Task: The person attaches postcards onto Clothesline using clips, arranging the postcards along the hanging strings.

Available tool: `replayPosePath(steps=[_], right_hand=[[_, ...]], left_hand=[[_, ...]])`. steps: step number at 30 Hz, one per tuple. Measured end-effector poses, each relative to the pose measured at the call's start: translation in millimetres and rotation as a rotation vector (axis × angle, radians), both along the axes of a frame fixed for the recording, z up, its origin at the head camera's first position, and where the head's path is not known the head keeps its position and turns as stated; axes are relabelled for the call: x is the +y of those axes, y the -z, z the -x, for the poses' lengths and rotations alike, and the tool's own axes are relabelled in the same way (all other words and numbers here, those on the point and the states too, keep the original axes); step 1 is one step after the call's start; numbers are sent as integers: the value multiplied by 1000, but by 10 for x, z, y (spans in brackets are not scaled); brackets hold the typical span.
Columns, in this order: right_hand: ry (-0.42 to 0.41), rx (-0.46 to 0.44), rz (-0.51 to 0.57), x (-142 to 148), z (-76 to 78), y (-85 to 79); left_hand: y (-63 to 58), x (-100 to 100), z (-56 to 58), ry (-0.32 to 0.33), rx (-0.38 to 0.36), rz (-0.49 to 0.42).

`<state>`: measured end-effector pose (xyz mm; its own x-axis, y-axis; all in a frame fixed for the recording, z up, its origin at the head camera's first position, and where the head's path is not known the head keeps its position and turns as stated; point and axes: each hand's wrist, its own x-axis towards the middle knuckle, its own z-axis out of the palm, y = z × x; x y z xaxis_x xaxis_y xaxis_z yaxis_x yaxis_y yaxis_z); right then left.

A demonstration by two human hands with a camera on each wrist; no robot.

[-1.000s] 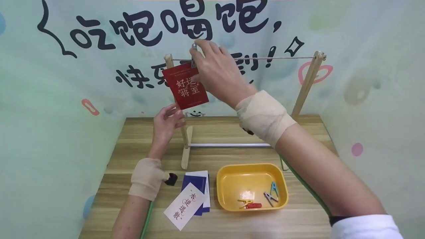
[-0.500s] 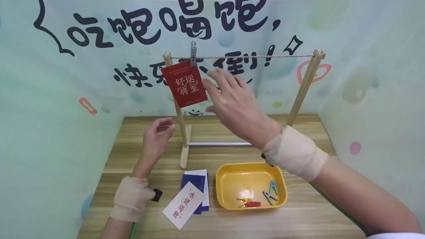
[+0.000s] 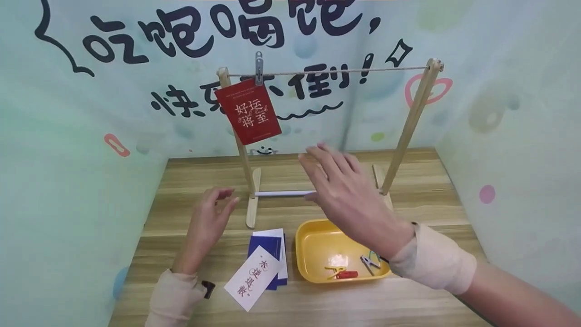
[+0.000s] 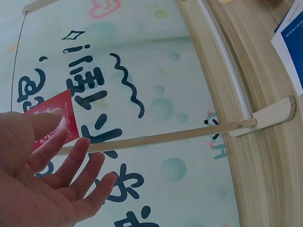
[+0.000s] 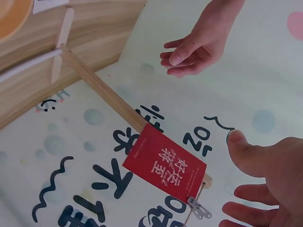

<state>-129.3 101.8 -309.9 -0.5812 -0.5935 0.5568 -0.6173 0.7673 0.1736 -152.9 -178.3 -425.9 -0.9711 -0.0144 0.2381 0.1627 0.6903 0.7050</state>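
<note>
A red card (image 3: 252, 113) with white characters hangs tilted near the left end of the string (image 3: 327, 71), clipped at its upper right corner by a grey clothespin (image 3: 259, 69). My right hand (image 3: 347, 190) holds nothing and is raised above the yellow tray (image 3: 313, 278), its fingers loosely bent. To the left of the rack, my left hand (image 3: 209, 222) is apart from everything, its fingers relaxed. The left wrist view shows the left palm (image 4: 52, 189) with fingers spread. In the right wrist view the same card (image 5: 165, 163) and clothespin (image 5: 199, 208) show beside the right hand (image 5: 270, 179).
Wooden posts (image 3: 411, 127) carry the string, joined low down by a white rod (image 3: 286, 194). In the tray lie yellow, red, grey and partly hidden blue clothespins. Left of it, a white card (image 3: 252, 278) with red characters overlaps a blue card (image 3: 264, 245) and other cards.
The right hand has let go of the grey clothespin and moved down and right. The left hand has dropped away from the red card, which stays hanging on the string.
</note>
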Motion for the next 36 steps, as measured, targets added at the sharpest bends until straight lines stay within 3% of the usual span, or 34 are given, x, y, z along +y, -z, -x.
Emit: replayPosePath(steps=[9, 21, 29, 36], right_hand=[[9, 22, 4, 239, -157, 340], [47, 25, 43, 567, -288, 808], [97, -30, -13, 716, -297, 1149], [132, -45, -27, 788, -310, 1503]], left_hand=[[82, 44, -182, -11, 114, 95], [310, 155, -367, 12, 166, 166], [483, 220, -465, 3, 109, 175], [827, 215, -504, -12, 16, 196]])
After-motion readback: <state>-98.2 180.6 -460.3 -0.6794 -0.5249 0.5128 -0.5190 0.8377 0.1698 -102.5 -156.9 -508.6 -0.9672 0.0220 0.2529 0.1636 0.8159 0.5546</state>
